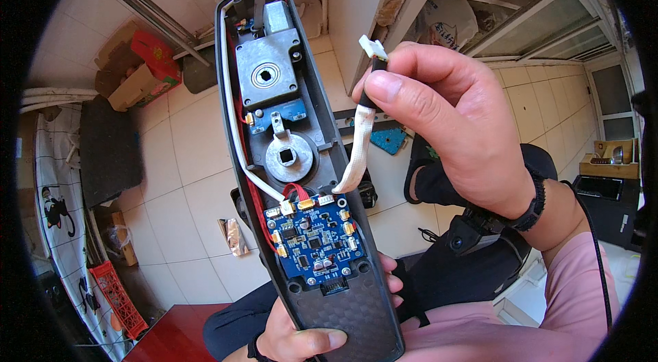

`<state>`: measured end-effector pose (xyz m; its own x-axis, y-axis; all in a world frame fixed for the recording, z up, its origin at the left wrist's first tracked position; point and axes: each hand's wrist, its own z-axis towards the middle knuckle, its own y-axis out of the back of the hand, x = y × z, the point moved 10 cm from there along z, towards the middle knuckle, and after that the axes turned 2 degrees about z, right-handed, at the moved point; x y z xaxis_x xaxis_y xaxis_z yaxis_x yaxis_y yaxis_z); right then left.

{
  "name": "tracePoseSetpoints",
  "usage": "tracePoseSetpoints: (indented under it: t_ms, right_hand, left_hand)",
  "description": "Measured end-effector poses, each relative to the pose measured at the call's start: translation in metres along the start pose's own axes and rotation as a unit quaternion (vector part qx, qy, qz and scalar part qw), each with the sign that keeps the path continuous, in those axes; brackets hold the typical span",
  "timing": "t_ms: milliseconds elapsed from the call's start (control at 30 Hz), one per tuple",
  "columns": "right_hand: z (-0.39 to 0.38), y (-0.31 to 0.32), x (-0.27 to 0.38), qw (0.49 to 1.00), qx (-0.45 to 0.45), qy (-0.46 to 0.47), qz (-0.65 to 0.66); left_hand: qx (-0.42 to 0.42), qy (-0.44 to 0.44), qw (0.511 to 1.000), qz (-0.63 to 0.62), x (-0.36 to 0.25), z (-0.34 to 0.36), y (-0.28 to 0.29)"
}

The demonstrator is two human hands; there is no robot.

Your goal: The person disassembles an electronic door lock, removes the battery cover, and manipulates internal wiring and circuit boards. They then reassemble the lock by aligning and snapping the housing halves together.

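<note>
Across centre, black housing (348, 317): lies uncovered, eleven to six o'clock.
Left hand (288, 339): grips housing's six-o'clock end.
Right hand (456, 119): at two o'clock, pinches cable (356, 150) below white plug (372, 47).

Over on the housing's left, there's open air above the floor tiles (192, 204) for a hand to come in, with a red crate (118, 299) farther out. The right side is trickier: a pale sleeved cable (356, 153) spans the gap from the circuit board (312, 242) to the right hand (449, 108). Below, the left hand (295, 338) wraps the black housing's (349, 314) near end, and a dark-trousered leg (473, 280) crowds the space on the right.
</note>
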<state>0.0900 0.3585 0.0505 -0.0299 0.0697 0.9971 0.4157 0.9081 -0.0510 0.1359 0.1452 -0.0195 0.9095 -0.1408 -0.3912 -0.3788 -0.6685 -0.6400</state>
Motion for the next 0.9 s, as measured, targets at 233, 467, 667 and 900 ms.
tracePoseSetpoints:
  t_ms: [233,467,667,900]
  right_hand:
    - [0.008,0.001,-0.007,0.999,0.02,0.039,-0.029]
    - [0.04,0.047,-0.08,0.991,-0.024,-0.052,-0.124]
    - [0.055,0.062,-0.13,0.978,-0.04,-0.146,-0.144]
    - [0.054,0.035,-0.151,0.968,0.062,-0.09,-0.225]
  left_hand:
    - [0.001,-0.044,0.999,-0.009,-0.017,0.004,0.015]
    - [-0.053,-0.193,0.978,-0.066,-0.065,0.002,0.048]
    - [-0.055,-0.284,0.954,-0.083,-0.099,-0.003,0.06]
    - [-0.037,-0.344,0.93,-0.122,-0.129,-0.015,0.076]
